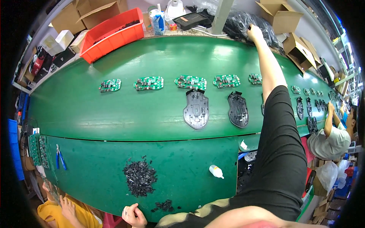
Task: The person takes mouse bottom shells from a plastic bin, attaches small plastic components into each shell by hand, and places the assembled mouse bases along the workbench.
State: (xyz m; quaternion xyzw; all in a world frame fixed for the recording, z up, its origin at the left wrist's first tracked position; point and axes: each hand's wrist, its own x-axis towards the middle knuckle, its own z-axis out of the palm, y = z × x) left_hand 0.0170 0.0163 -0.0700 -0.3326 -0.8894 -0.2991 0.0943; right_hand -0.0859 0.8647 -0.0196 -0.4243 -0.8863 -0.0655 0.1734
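Note:
My right arm stretches across the green bench to the far edge, where my right hand (255, 33) grips a crumpled black plastic bag (240, 27); its fingertips are partly hidden in the folds. Low in the view, my left hand (134, 216) rests at the near edge with curled fingers, and whatever might be inside them is hidden. Beside it lies a small heap of black plastic pieces (164, 206), with a larger heap (140, 178) beyond. Green circuit boards (191, 82) line the belt. Below them sit black plastic housings (196, 109), one partly covered by my sleeve.
A red bin (113, 35) stands at the far left, near open cardboard boxes (279, 17). On the near bench are a white squeeze bottle (216, 171) and blue-handled pliers (60, 157). Co-workers sit at the lower left (70, 212) and far right (330, 140).

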